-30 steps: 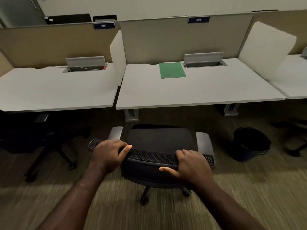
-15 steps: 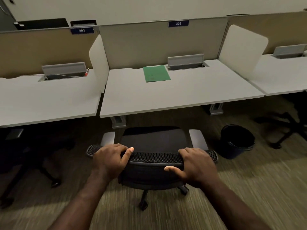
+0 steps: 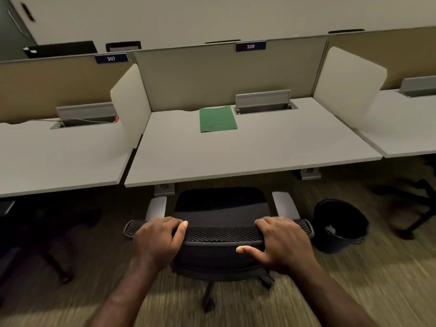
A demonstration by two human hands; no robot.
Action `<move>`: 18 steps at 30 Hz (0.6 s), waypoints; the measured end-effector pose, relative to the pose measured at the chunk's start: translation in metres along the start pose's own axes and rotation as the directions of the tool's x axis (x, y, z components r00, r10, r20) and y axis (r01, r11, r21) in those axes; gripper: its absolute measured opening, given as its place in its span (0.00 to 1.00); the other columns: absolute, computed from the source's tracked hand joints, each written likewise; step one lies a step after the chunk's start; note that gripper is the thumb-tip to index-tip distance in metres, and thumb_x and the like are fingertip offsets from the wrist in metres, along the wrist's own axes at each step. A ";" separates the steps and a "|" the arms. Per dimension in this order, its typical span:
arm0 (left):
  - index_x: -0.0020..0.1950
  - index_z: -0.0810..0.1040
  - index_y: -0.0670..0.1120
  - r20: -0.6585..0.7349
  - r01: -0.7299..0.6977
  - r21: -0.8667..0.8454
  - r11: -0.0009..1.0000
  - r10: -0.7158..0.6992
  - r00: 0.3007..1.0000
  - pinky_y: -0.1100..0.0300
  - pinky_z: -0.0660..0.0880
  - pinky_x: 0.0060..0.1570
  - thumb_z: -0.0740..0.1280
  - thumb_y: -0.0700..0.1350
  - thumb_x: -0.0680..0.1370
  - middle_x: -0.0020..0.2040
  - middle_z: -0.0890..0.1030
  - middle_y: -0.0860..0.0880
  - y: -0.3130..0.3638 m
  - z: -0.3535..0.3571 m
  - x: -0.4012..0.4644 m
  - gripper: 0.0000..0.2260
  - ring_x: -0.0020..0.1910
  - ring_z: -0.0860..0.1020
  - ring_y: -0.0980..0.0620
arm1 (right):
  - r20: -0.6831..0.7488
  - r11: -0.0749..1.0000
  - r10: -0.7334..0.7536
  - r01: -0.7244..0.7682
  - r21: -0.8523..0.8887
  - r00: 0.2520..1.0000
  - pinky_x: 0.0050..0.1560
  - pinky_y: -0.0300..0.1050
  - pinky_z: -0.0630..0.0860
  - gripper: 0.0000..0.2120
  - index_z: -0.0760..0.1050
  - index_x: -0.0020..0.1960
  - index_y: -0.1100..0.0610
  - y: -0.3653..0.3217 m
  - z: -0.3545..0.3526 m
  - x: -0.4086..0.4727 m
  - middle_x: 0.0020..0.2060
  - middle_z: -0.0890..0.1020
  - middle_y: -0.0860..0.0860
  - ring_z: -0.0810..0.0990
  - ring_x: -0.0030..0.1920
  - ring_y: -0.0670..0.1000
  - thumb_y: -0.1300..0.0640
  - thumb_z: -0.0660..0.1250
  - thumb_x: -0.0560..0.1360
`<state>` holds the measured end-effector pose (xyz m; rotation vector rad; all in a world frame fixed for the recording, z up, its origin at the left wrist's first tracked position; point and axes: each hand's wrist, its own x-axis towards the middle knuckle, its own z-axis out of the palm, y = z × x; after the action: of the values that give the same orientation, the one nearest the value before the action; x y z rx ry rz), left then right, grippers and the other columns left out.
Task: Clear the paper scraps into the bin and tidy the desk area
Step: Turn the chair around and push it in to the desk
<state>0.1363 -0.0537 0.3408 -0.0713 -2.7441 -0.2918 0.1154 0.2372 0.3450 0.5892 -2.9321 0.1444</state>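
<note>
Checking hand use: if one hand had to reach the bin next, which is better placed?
Right, probably. The bin stands on the floor just beside the right hand, past the chair back. The left hand grips the far end and would have to cross over.

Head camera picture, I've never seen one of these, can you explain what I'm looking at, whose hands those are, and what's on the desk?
This picture comes from a wide-angle camera worn on a person's head, looking forward and down, so the two arms reaching in from the bottom are the wearer's own. There is no machine here, only bare hands. The left hand and the right hand both grip the top edge of the backrest of a black office chair, which faces the middle desk. On that desk lies one flat green folder, near the back by an open cable slot. On the floor to the right of the chair stands a black bin with something pale inside. No loose paper scraps show on the desk.
</note>
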 end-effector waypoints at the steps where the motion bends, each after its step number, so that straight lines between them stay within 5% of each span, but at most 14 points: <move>1: 0.44 0.82 0.54 -0.009 0.011 0.010 1.000 -0.011 1.000 0.60 0.71 0.34 0.53 0.59 0.77 0.37 0.82 0.57 0.007 0.004 0.007 0.20 0.37 0.79 0.53 | 0.000 1.000 -0.007 0.007 0.006 1.000 0.49 0.48 0.74 0.43 0.75 0.50 0.50 0.010 0.000 0.007 0.43 0.80 0.47 0.77 0.45 0.50 0.17 0.41 0.63; 8: 0.45 0.83 0.54 -0.020 0.053 0.043 0.998 -0.052 0.998 0.62 0.64 0.32 0.54 0.58 0.77 0.37 0.82 0.55 0.048 0.031 0.050 0.19 0.36 0.78 0.53 | -0.006 0.998 -0.069 0.069 0.010 0.998 0.47 0.47 0.74 0.43 0.75 0.51 0.50 0.075 0.003 0.047 0.44 0.81 0.48 0.77 0.44 0.50 0.18 0.42 0.64; 18: 0.46 0.83 0.52 -0.010 0.103 0.076 0.992 -0.103 0.995 0.58 0.69 0.35 0.54 0.57 0.77 0.40 0.84 0.52 0.070 0.056 0.108 0.19 0.40 0.79 0.48 | -0.051 0.995 -0.095 0.095 0.005 0.994 0.42 0.46 0.71 0.43 0.76 0.49 0.50 0.124 0.014 0.101 0.40 0.80 0.48 0.77 0.41 0.51 0.18 0.41 0.64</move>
<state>0.0221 0.0277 0.3436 0.0917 -2.7546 -0.2147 -0.0268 0.3110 0.3391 0.7140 -2.8496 0.1562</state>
